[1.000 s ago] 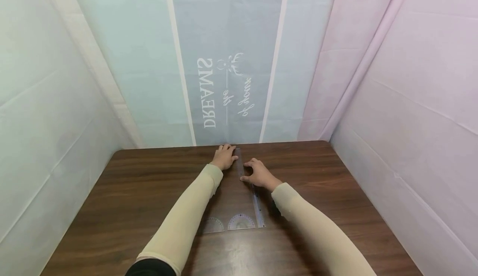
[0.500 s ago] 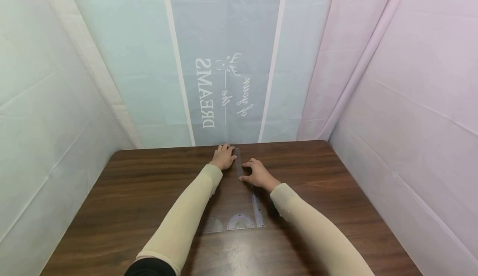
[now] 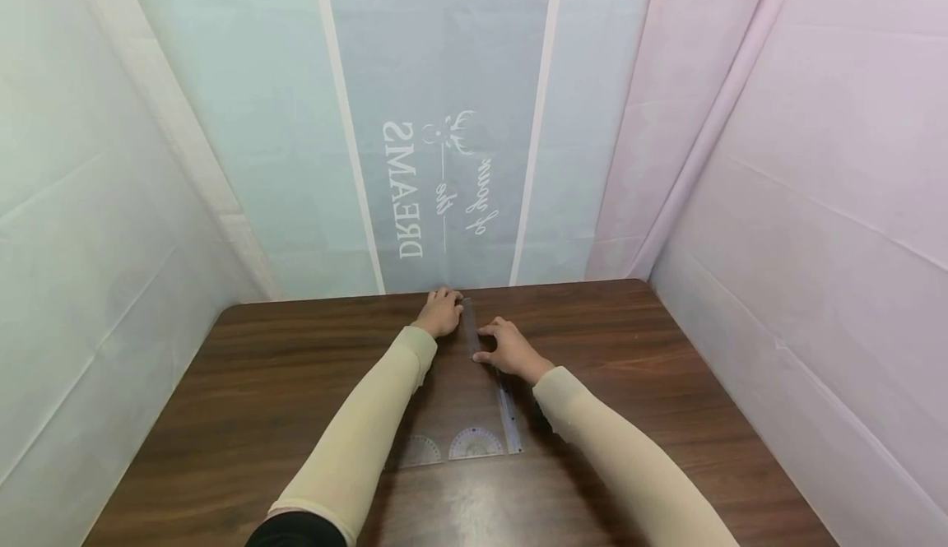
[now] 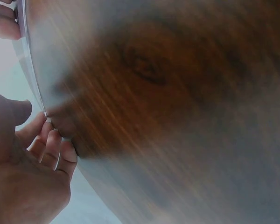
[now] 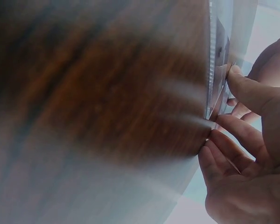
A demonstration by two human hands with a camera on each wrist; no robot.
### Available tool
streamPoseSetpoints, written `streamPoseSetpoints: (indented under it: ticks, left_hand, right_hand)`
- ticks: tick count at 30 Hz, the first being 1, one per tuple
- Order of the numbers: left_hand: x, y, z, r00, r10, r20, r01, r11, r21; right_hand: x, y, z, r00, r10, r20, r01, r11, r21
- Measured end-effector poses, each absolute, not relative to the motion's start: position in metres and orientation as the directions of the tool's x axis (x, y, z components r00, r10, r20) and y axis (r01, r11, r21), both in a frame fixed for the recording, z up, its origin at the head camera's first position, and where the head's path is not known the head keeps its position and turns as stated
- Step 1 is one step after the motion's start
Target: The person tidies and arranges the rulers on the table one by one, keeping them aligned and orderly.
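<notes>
A clear straight ruler [image 3: 471,329] lies flat near the table's far edge, pointing away from me. My left hand [image 3: 440,313] is at its far end, with the index fingertip [image 4: 41,117] right at the ruler's tip and the thumb apart from it. On the other side my right hand [image 3: 511,348] reaches in, thumb [image 5: 237,77] and index finger spread along the ruler's edge. A second clear ruler [image 3: 511,428] extends toward me, its far part hidden by the right hand. Its near end sits beside a clear protractor [image 3: 476,447].
Another clear protractor [image 3: 424,451] lies to the left, partly behind the left sleeve [image 3: 370,415]. The brown wooden table [image 3: 281,382] ends at a printed cloth backdrop [image 3: 444,62], with pale cloth walls on both sides.
The head view has shifted slightly. Both hands and the rulers keep nearly the same places on the table.
</notes>
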State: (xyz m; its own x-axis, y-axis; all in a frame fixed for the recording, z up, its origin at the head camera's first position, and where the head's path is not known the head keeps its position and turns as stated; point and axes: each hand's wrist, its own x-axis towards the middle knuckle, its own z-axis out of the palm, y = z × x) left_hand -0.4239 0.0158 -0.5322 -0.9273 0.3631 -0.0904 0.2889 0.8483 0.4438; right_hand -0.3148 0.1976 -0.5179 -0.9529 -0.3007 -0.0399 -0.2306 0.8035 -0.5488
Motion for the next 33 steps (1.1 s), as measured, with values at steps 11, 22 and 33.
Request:
streamPoseSetpoints:
  ticks: [11, 22, 33]
  left_hand:
    - [-0.423, 0.009, -0.526, -0.933, 0.352, -0.073, 0.266, 0.812, 0.52]
    - [-0.412, 0.0, -0.518, -0.937, 0.347, -0.049, 0.231, 0.718, 0.657]
    - [-0.404, -0.01, -0.516, -0.933, 0.352, -0.08, 0.15, 0.58, 0.801]
  right_hand:
    - [-0.314, 0.196, -0.515, -0.952, -0.3, -0.06, -0.22, 0.806, -0.549]
    - [-0.315, 0.193, -0.516, -0.949, -0.313, -0.049, -0.245, 0.822, -0.514]
    - [-0.31, 0.19, -0.514, -0.953, -0.301, -0.031, -0.241, 0.817, -0.523]
